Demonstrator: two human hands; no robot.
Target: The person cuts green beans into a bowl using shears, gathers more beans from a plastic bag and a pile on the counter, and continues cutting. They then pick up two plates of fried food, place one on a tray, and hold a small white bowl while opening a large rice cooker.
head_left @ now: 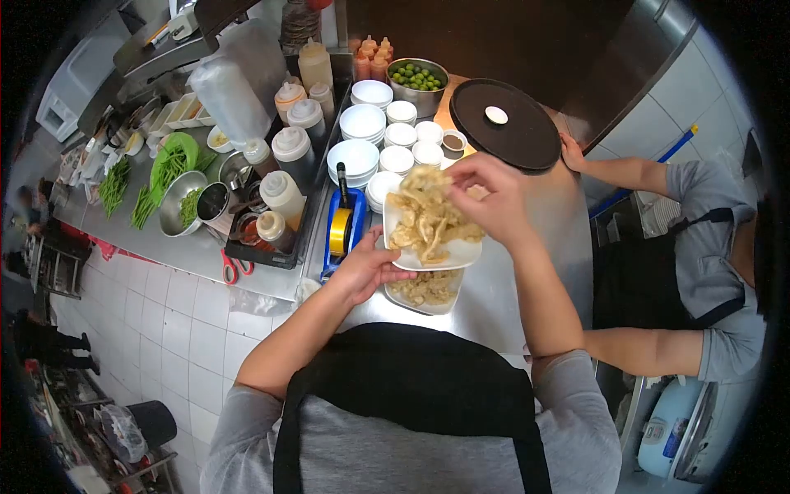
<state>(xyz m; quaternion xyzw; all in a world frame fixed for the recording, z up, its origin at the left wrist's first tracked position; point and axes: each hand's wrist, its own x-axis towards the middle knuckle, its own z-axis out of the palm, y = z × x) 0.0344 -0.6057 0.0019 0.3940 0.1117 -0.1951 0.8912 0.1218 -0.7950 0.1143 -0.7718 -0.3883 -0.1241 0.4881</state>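
My left hand [368,269] grips the left edge of a white squarish plate [457,253], its fingers under the rim. Pale golden pieces of fried food [429,224] are heaped on the plate. Above the heap's upper right, my right hand [492,198] is closed in a pinch at a piece of the fried food; its fingertips partly hide that piece. Below the held plate, a second white container [426,309] sits on the steel counter with more fried pieces [425,287] in it, partly covered from view.
Stacked white bowls [362,123], small white cups [397,160] and a blue tape dispenser [344,235] stand close by. Sauce bottles [284,193] fill a black tray. A round black tray [504,123] lies beyond; a co-worker's hand [572,153] touches its edge.
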